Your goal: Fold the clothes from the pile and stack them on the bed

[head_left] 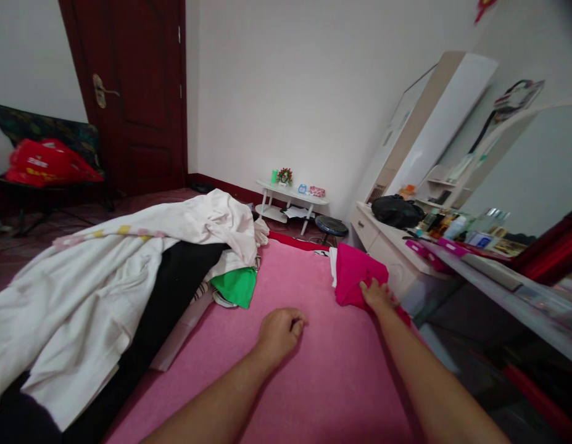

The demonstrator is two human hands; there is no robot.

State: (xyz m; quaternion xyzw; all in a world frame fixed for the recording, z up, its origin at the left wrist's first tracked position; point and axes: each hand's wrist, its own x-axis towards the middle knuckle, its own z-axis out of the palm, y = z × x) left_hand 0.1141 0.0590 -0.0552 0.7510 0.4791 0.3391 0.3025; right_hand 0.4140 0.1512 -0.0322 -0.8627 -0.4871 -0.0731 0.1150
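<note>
My left hand (282,333) is over the pink bed cover (323,382), its fingers curled loosely inward with nothing visible in them. Farther off on the right, my right hand (378,296) has its fingers on the near part of a folded bright pink garment (357,271), gripping the cloth. That garment lies at the bed's right edge, and a white folded cloth (333,266) shows from beneath its left side. To the left is a loose heap of clothes, with a white garment (123,271) over black cloth (184,271) and a green piece (237,286) at its near right end.
A dressing table (382,228) with a black bag (397,211) and several bottles stands along the right. Beyond the bed are a low white table (292,194) and a round stool (331,226). At left, a red bag (49,163) sits on a chair near the dark door (137,92).
</note>
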